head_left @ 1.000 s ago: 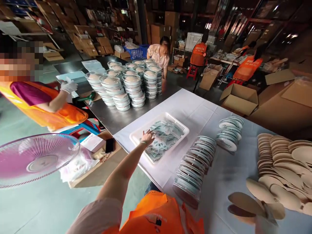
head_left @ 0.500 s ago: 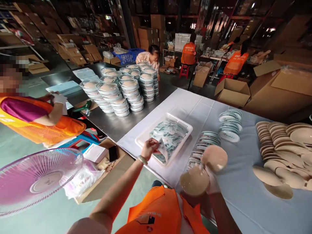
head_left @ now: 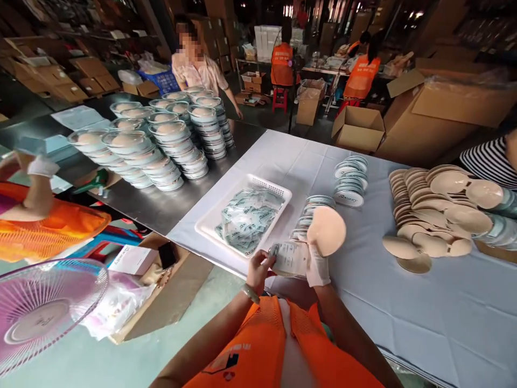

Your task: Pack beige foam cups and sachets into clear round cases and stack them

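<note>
My bare left hand (head_left: 258, 272) is closed on the edge of a small printed packet (head_left: 290, 258) in front of my body. My right hand (head_left: 318, 268), in a white glove, is closed on a smooth beige cup-shaped pad (head_left: 327, 230). The packet reaches across to the gloved fingers; whether they grip it too, I cannot tell. Just beyond my left hand, a white plastic basket (head_left: 201, 226) holds a heap of similar packets (head_left: 246, 215). Behind the held pad lies a leaning row of round, pale-green-edged containers (head_left: 319, 202).
Beige pads (head_left: 424, 215) lie in overlapping rows at right. Another container stack (head_left: 350, 183) is farther back. Tall stacks of pad-filled containers (head_left: 141, 145) crowd the dark metal table (head_left: 194, 194). A purple fan-like mesh disc (head_left: 44, 312) stands lower left. Co-workers are at left, behind and far right.
My left hand has left the basket with a packet and come beside my right hand. The pads have turned, and one now shows clearly. The view has shifted right; a co-worker behind has straightened up.
</note>
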`<move>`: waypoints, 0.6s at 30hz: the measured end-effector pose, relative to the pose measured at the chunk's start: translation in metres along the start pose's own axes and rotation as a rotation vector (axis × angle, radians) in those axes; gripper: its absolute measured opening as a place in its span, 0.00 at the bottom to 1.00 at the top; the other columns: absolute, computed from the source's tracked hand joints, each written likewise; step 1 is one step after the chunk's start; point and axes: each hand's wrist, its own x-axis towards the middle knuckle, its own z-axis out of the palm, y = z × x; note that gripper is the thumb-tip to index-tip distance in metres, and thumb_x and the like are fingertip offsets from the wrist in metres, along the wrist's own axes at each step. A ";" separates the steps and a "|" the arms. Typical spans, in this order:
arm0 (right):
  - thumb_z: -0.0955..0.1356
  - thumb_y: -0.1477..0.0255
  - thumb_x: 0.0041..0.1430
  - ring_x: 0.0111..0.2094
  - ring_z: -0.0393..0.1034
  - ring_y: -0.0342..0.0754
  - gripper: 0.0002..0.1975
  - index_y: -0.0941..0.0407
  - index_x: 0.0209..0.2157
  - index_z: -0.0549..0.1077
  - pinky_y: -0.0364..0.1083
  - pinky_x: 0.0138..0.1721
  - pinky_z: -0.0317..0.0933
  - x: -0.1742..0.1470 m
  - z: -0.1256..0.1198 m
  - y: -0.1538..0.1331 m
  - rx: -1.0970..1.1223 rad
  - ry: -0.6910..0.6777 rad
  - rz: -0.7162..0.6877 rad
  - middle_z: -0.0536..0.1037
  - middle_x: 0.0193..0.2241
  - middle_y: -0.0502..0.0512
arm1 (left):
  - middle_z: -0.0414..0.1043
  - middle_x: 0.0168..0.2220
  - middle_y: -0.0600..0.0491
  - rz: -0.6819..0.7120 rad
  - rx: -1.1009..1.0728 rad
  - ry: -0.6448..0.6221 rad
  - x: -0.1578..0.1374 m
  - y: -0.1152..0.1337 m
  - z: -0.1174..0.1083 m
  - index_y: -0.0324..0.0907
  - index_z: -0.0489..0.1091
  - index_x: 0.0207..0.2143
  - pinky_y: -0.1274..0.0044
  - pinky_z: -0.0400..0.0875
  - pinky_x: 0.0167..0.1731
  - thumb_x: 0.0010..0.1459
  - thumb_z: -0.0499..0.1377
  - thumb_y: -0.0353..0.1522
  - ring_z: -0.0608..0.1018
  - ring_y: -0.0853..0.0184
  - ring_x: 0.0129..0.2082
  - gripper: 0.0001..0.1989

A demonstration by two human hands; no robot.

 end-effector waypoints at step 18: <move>0.77 0.55 0.37 0.44 0.76 0.58 0.34 0.59 0.46 0.75 0.54 0.46 0.73 0.006 -0.131 -0.004 -0.204 0.183 0.052 0.80 0.45 0.64 | 0.72 0.48 0.44 0.262 0.265 -0.166 -0.014 -0.022 0.065 0.42 0.71 0.45 0.63 0.72 0.52 0.58 0.65 0.45 0.75 0.55 0.53 0.19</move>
